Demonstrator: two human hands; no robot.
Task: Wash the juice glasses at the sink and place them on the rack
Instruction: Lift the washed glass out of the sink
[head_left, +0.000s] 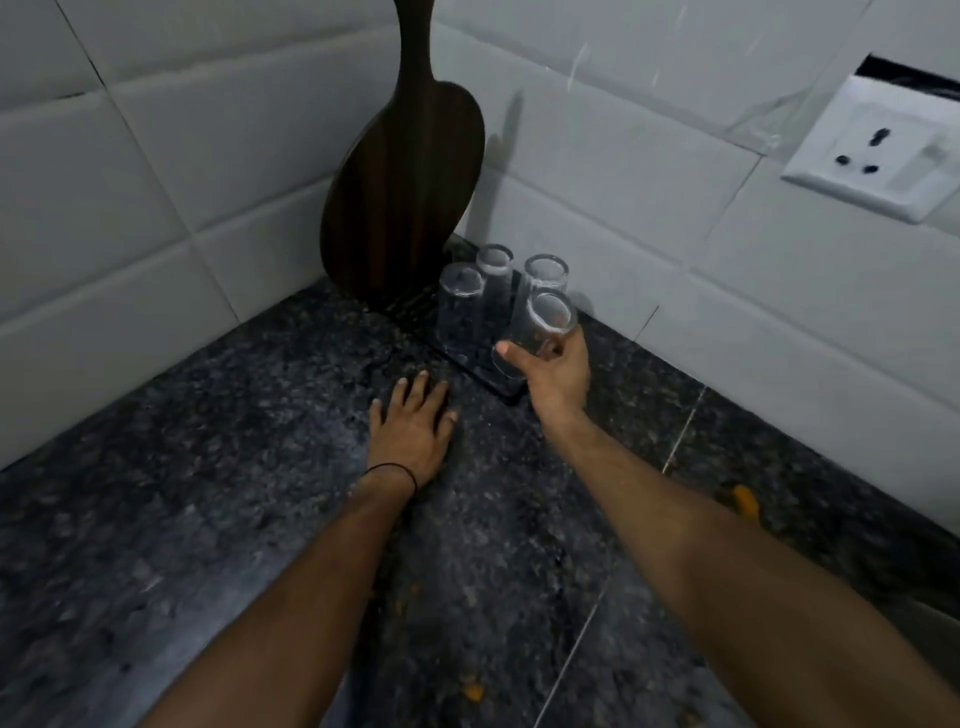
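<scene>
Nearest, two bare forearms reach out over a dark speckled stone counter (218, 519), where a few orange scraps (744, 500) lie near the right edge. The left hand (413, 423) rests flat on the stone with its fingers spread and nothing in it. Just beyond and to the right, the right hand (556, 371) is wrapped around the side of a clear juice glass (545, 325), thumb on the near side and fingers curled behind, tilting it over the near right corner of a dark rack (498, 382). Three more glasses (460, 296) stand on that rack, close together. The held glass looks light, rigid and breakable, and likely slick if wet (I cannot tell whether it is), so a full wrap around the middle of the wall seems safer than a pinch at the rim. Farther back a dark wooden board (405, 197) leans upright in the corner of pale tiled walls (156, 182), with a white wall socket (878, 156) at far right. The light is dim.
</scene>
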